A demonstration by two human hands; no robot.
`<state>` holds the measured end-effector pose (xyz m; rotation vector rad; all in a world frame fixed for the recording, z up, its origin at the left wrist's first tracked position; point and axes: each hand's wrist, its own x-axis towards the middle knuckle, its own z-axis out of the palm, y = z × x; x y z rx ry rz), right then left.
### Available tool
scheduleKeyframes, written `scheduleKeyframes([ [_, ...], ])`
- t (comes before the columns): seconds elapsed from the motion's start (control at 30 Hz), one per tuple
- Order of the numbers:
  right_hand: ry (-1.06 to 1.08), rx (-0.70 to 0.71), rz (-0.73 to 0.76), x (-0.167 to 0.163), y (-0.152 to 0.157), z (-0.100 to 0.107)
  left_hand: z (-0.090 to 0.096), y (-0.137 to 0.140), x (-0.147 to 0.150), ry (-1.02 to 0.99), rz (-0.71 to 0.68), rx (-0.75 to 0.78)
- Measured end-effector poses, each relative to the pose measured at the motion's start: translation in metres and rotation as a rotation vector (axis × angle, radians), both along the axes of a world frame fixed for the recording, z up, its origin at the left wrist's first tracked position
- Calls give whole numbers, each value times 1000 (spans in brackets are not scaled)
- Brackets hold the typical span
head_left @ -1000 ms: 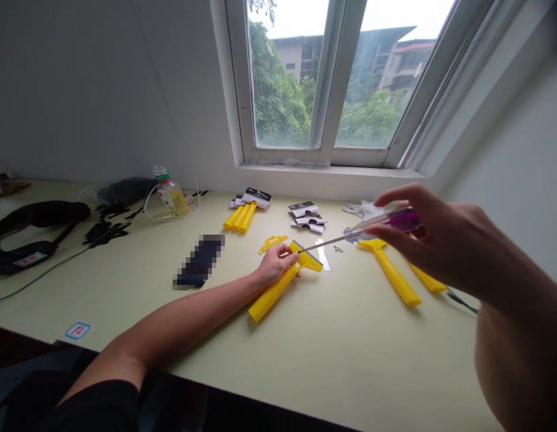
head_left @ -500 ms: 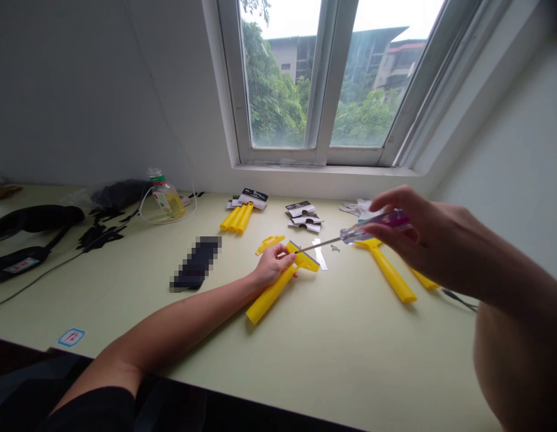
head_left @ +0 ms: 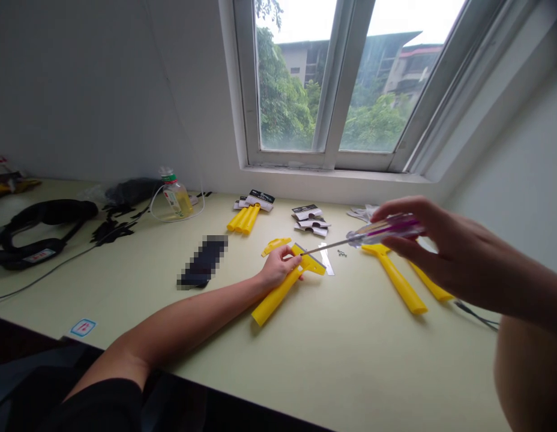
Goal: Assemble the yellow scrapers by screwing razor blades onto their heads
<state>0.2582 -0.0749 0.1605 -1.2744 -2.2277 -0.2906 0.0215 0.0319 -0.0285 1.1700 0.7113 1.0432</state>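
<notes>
My left hand (head_left: 278, 266) is closed around the head of a yellow scraper (head_left: 275, 299), whose handle slants down toward the table's front edge. A grey blade edge shows along the scraper's head. In my right hand (head_left: 434, 240) is a screwdriver (head_left: 346, 242) with a clear and purple handle, held nearly level. Its tip meets the scraper head beside my left thumb; any screw there is too small to make out. Behind the head lie a loose yellow cover piece (head_left: 276, 246), flat metal blades (head_left: 326, 261) and several small screws (head_left: 342, 253).
More yellow scrapers (head_left: 402, 285) lie to the right, near a cable. Yellow handles (head_left: 245, 219) and black-and-white cards (head_left: 310, 219) are at the back. A pixelated dark object (head_left: 203, 262), a bottle (head_left: 177, 198) and a black headset (head_left: 44, 231) stand left.
The view has shifted slightly left, so everything appears a little further right. The screwdriver handle has turned a little in my right hand; its tip stays at the scraper head.
</notes>
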Motion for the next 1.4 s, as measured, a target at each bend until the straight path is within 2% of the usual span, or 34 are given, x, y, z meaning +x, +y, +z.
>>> scheduleKeyframes([
  [0.1, -58, 41, -173, -3, 1, -1, 0, 0, 0, -2, 1, 5],
  [0.13, -42, 19, -168, -4, 1, -2, 0, 0, 0, -3, 18, 5],
  [0.23, -5, -95, 16, -5, 0, -1, 1, 0, 1, -4, 46, 8],
  [0.27, -9, -78, 19, -5, 0, -1, 1, 0, 1, -4, 36, 10],
  [0.33, -22, -7, -66, -5, -1, -1, 2, -1, 1, -2, 12, 13],
  [0.4, -24, 0, -99, -3, 0, -1, 1, 0, 1, 0, 19, 11],
  [0.53, -21, -107, 78, 3, 2, -3, -1, 0, 0, 8, 27, 8],
  [0.63, -59, -7, 51, 3, 2, -3, -2, 0, -1, 19, -28, 3],
  [0.7, -77, 51, 31, 0, 2, -3, -3, 0, -1, 10, -14, 12],
  [0.8, -48, 95, 49, -2, 3, 1, -2, -2, 0, -25, 30, 25],
  [0.93, 84, 94, 117, 15, 5, 8, 4, -9, 2, -41, -18, 15],
  [1.0, 232, 133, 49, 28, 6, 11, 6, -11, 2, -43, 11, 10],
  [1.07, 352, 232, -101, 37, 9, 11, 8, -11, 2, -54, 48, -3],
  [1.13, 333, 299, -264, 42, 16, 9, 9, -12, 2, -61, 41, -14],
  [1.17, 276, 290, -341, 42, 22, 6, 10, -12, 1, -61, 31, -17],
  [1.23, 135, 188, -501, 41, 38, -3, 13, -14, 1, -60, 29, -17],
  [1.33, -72, -92, -726, 36, 66, -21, 16, -16, 1, -58, 48, -21],
  [1.4, -171, -343, -742, 34, 80, -34, 16, -16, 0, -54, 45, -20],
])
